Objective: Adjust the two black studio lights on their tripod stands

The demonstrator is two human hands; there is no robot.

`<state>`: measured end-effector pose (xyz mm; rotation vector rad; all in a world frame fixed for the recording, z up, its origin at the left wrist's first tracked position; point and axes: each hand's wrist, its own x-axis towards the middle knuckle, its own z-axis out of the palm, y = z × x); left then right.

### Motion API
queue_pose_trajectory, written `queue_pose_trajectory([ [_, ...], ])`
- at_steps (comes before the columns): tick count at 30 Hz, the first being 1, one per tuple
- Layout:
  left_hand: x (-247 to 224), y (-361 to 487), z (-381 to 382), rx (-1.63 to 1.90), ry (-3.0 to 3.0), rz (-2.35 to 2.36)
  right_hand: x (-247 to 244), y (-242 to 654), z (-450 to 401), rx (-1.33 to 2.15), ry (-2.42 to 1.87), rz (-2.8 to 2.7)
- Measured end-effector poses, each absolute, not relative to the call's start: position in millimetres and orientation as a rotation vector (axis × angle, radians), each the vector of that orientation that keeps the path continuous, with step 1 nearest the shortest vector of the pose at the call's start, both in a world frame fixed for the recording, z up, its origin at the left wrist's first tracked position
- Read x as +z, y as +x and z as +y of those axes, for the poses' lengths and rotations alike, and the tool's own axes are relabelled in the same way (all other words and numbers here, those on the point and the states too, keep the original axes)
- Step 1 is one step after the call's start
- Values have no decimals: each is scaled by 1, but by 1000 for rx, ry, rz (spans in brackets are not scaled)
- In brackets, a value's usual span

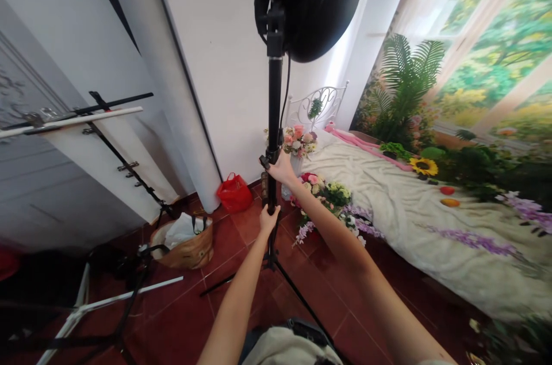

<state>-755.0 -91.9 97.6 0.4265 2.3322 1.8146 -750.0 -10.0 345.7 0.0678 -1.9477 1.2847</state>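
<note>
A black light stand (275, 100) rises upright in front of me, with a large black studio lamp (321, 3) on top. My left hand (269, 219) is wrapped round the lower part of the pole, above the spread tripod legs (295, 290). Higher up, my right hand (282, 168) closes on the stand at its black clamp collar (271, 157); its fingers are partly hidden behind the pole. A dark cable (285, 89) hangs from the lamp along the pole's right side.
At right, a bed with a cream blanket (401, 204) carries artificial flowers and a sunflower (424, 166). Flower bunches (319, 192) lie beside it. A red bag (235, 192) and woven basket (190, 247) stand on the tiled floor. Other stands (121, 152) are at left.
</note>
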Motion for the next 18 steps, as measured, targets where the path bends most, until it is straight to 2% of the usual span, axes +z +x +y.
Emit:
queue_pose_trajectory([
  [11, 110, -751, -76, 1965, 219, 2210, 335, -744, -8, 1269, 29, -2020],
  [15, 105, -752, -74, 1952, 200, 2227, 338, -731, 11, 1393, 281, -2122],
  [18, 103, -753, -74, 1929, 213, 2234, 317, -719, 39, 1611, 480, -2329],
])
